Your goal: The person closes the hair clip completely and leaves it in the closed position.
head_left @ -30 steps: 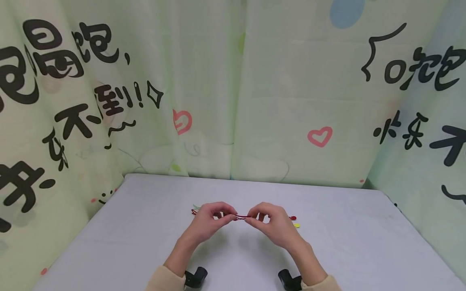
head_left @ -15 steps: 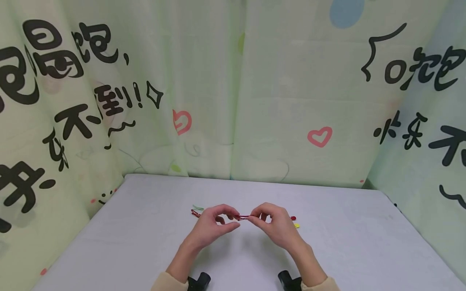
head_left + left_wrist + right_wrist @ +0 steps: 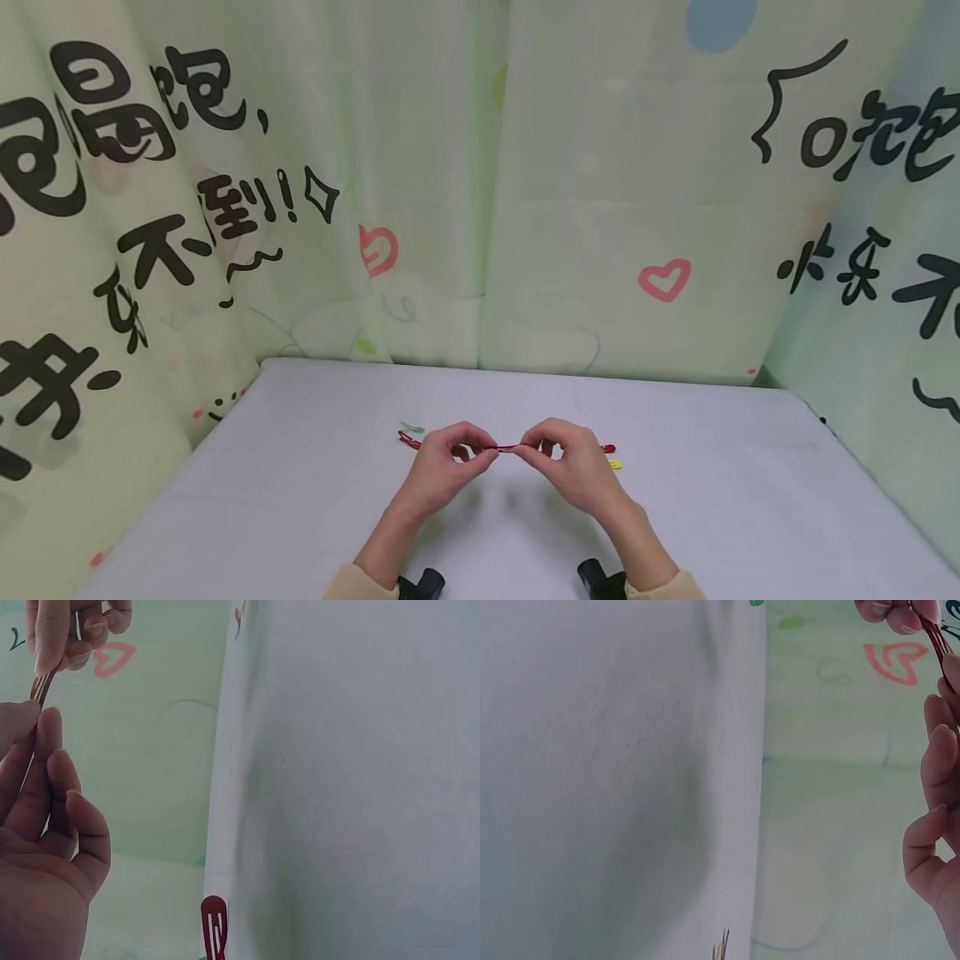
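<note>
- Where is the red hair clip point(image 3: 507, 448)?
- In the air above the white table point(image 3: 300, 483), roughly level, bridging the small gap between the left hand point(image 3: 444, 468) and the right hand point(image 3: 568, 463). Only its middle stretch shows; the fingers hide both ends.
- How does the left hand hold it?
- Thumb and index finger are together on its left part, pinching it from either side. The other fingers curve loosely; I can't tell whether any of them touch it.
- And the right?
- Thumb and fingertips are clamped on the right part, near the left fingertips but apart from them.
- What else lies about?
- Beyond the left hand, a second red clip point(image 3: 409, 440) lies on the table, just beside a green clip point(image 3: 412, 427). Past the right hand, a red tip point(image 3: 609, 448) and a yellow tip point(image 3: 616, 464) show; the hand covers the rest.
</note>
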`<state>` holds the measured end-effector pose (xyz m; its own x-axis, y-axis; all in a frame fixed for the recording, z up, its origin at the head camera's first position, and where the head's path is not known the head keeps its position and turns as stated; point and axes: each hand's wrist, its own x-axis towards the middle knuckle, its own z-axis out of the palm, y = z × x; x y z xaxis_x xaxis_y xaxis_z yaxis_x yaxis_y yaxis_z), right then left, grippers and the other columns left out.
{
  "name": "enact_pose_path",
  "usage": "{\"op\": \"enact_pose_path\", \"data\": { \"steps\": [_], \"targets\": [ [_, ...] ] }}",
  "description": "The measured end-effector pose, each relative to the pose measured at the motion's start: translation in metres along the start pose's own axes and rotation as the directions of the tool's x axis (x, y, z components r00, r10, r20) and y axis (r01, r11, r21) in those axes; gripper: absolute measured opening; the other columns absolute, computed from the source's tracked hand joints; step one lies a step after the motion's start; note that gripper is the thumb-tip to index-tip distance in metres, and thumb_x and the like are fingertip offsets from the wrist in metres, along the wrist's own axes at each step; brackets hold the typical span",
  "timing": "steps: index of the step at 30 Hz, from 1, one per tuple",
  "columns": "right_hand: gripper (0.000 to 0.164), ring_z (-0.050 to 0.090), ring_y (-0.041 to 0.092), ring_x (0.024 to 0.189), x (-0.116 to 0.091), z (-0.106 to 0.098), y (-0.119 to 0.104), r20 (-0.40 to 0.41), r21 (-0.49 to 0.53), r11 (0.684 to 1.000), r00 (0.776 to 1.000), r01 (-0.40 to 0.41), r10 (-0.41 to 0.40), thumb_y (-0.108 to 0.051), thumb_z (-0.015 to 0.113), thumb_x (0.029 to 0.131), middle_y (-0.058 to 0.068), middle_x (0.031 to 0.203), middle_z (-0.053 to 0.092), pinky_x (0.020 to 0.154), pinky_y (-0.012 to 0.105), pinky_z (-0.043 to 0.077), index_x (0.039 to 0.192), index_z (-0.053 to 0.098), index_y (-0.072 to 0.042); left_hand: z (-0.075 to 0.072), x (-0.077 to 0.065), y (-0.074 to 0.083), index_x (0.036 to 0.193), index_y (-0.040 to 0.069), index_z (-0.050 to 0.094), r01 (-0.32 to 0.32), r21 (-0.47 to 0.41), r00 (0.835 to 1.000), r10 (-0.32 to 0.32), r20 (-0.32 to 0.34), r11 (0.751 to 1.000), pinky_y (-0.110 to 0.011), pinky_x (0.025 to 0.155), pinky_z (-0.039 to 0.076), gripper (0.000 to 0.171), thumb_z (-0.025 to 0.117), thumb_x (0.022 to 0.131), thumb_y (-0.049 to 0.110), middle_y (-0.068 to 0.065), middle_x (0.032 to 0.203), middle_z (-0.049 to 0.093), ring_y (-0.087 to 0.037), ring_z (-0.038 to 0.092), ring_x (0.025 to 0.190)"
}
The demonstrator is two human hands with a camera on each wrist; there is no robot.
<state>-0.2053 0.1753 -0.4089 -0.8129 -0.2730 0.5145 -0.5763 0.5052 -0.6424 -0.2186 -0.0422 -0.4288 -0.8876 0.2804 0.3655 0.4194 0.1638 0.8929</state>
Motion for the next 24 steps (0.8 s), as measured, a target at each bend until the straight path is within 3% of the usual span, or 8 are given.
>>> {"op": "enact_pose_path", "data": {
  "steps": [11,17,24],
  "targets": [
    [0.017,0.053,0.009,0.068,-0.001,0.006,-0.002,-0.078,0.025,0.998,0.996,0.049,-0.047,-0.003,0.081,0.085,-0.016,0.077,0.062,0.059,0.029,0.047,0.083,0.072,-0.018,-0.002,0.003,0.004,0.093,0.009,0.076,-0.010,0.044,1.000,0.011,-0.026,0.999,-0.033,0.077,0.049,0.006,0.078,0.090,0.015,0.008,0.085,0.071,-0.015,0.061,0.081],
    [0.021,0.053,0.009,0.067,-0.001,0.008,0.000,-0.101,0.039,0.994,0.990,0.099,-0.095,0.001,0.081,0.083,-0.015,0.076,0.062,0.058,0.032,0.048,0.081,0.072,-0.018,0.001,0.001,0.005,0.093,0.008,0.076,0.019,0.027,0.999,-0.017,-0.049,0.999,-0.038,0.078,0.051,0.007,0.078,0.090,0.013,0.007,0.084,0.071,-0.017,0.061,0.083],
    [0.021,0.052,0.008,0.065,-0.001,0.011,-0.001,-0.121,0.023,0.996,0.990,0.082,-0.079,0.003,0.081,0.081,-0.015,0.074,0.060,0.058,0.026,0.047,0.079,0.072,-0.016,0.005,0.001,0.003,0.092,0.009,0.076,0.004,0.055,0.996,0.001,-0.095,0.998,-0.038,0.078,0.052,0.003,0.078,0.089,0.009,0.006,0.083,0.070,-0.016,0.061,0.082]
  ]
}}
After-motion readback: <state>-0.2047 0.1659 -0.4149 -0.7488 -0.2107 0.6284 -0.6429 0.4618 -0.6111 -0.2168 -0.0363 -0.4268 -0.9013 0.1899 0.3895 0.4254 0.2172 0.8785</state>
